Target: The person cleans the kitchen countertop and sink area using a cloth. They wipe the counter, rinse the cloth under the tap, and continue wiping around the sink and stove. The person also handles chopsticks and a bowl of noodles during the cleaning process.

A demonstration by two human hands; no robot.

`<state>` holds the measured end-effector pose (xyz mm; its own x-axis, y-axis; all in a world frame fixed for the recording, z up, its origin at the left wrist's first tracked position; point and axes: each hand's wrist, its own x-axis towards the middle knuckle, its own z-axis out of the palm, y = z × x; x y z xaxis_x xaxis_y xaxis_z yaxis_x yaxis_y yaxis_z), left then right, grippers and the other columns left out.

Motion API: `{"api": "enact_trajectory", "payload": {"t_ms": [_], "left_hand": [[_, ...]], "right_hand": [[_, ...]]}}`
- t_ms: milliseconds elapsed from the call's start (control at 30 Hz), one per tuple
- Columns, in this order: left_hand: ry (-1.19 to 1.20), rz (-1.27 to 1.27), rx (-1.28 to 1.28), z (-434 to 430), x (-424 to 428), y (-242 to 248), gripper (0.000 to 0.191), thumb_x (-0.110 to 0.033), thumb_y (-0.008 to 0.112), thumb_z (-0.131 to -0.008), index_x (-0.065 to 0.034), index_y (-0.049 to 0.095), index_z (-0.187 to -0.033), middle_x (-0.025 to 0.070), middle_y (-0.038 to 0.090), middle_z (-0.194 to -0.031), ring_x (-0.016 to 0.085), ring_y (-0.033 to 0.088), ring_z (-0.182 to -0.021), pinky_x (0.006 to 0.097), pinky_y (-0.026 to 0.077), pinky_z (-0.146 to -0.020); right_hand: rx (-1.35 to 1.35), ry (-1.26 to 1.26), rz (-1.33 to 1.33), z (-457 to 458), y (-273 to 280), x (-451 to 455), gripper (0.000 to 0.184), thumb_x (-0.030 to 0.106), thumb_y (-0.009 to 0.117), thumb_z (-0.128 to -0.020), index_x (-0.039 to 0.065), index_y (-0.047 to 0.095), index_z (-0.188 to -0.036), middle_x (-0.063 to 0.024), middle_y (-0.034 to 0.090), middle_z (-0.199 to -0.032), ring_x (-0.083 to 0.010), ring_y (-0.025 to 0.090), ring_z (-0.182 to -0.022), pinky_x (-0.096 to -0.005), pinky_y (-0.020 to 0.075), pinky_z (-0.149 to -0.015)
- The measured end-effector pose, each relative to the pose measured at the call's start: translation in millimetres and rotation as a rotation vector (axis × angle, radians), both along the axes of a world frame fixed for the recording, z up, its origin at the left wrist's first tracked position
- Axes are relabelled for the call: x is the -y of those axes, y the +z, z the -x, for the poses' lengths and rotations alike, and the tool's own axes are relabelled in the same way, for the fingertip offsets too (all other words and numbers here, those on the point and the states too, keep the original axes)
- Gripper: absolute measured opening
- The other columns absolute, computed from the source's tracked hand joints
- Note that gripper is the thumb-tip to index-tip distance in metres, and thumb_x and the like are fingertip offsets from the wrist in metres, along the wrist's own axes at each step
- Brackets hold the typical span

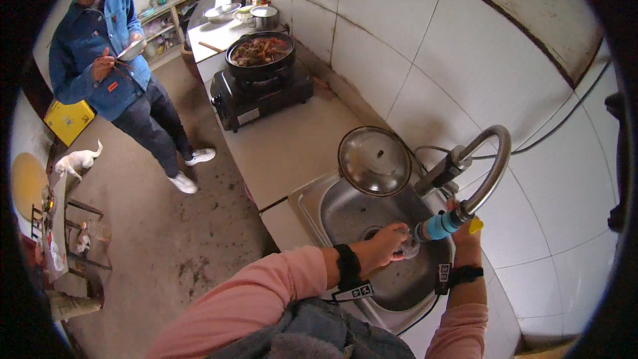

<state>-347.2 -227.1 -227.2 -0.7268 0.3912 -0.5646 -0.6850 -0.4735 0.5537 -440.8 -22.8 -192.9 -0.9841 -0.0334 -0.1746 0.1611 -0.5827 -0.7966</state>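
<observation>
Over the stainless steel sink [344,209], my left hand [390,245] is closed around a small greyish thing [411,246], too blurred to name for certain. That thing is just below the blue nozzle [438,227] of the curved metal faucet [503,144]. Behind the spout, my right hand [467,234] reaches up toward the faucet's base. The spout and nozzle partly hide its fingers, so its hold cannot be made out. A round metal-rimmed pot lid [375,160] leans at the sink's far edge, close to the faucet.
Beyond the sink, a black portable stove [259,97] carries a pan of cooked food [261,52]. A lidded pot [264,18] stands farther back. A person [107,50] with a bowl [131,51] and chopsticks stands left of the counter. A white dog [79,160] is near a low table.
</observation>
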Motion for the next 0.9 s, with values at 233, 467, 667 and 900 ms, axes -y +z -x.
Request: {"api": "enact_trajectory", "payload": {"t_ms": [233,467,667,900], "left_hand": [[0.094,-0.144,0.029,-3,-7,-8,0.045,-0.016,0.057,-0.082,-0.0113,0.040,-0.123,0.0051,0.047,-0.115,0.023,0.050,-0.103,0.0439,0.043,-0.084],[0.004,-0.120,-0.391,-1,6,-20,0.042,0.002,0.068,-0.064,-0.0030,0.055,-0.105,0.0091,0.051,-0.112,0.024,0.053,-0.102,0.0359,0.044,-0.087],[-0.048,0.232,-0.769,6,16,-15,0.029,-0.001,0.066,-0.066,-0.0032,0.058,-0.094,0.0089,0.057,-0.099,0.021,0.057,-0.093,0.0337,0.044,-0.086],[0.131,-0.243,-0.100,14,1,-8,0.012,-0.015,0.053,-0.084,-0.0064,0.058,-0.090,0.0063,0.060,-0.088,0.016,0.057,-0.083,0.0302,0.045,-0.077]], "right_hand": [[0.086,0.027,0.163,-8,20,-3,0.040,0.013,0.028,-0.084,-0.010,0.043,-0.113,-0.0253,0.049,-0.113,-0.0344,0.050,-0.106,-0.0418,0.0398,-0.094],[-0.005,0.043,0.024,-7,-3,-1,0.035,0.026,0.042,-0.089,0.005,0.044,-0.118,-0.0155,0.054,-0.108,-0.0255,0.054,-0.094,-0.0391,0.0462,-0.081],[0.050,0.182,-0.240,-67,-15,57,0.025,0.019,0.051,-0.088,0.005,0.047,-0.108,-0.0066,0.053,-0.099,-0.0194,0.052,-0.090,-0.0314,0.0439,-0.079],[0.162,0.214,-0.191,-110,-31,96,0.033,0.014,0.059,-0.083,0.002,0.045,-0.110,-0.0073,0.056,-0.100,-0.0186,0.056,-0.091,-0.0309,0.0455,-0.078]]}}
